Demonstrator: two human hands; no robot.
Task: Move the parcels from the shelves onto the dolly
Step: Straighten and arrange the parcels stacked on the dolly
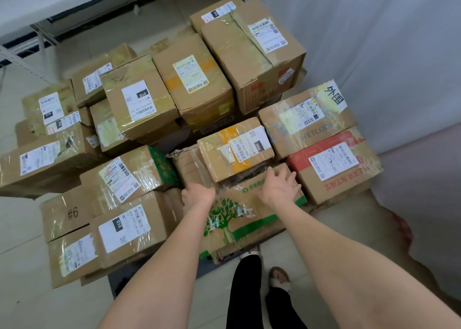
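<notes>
Gripping green-tree carton [239,218] at its left corner with curled left hand [198,195], resting spread right hand [280,186] flat on top; carton at parcel stack's [139,104] near edge, just in front of 090-labelled box [234,151].

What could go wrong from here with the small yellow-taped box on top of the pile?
The right grip lies straight-fingered against the small yellow-taped cardboard box, not curled round it; the box could slip.
That box rests on the crumpled green tree-printed carton, which may sag and tilt it.
A sandalled foot stands just below the pile's near edge; a falling parcel might hit it.
</notes>
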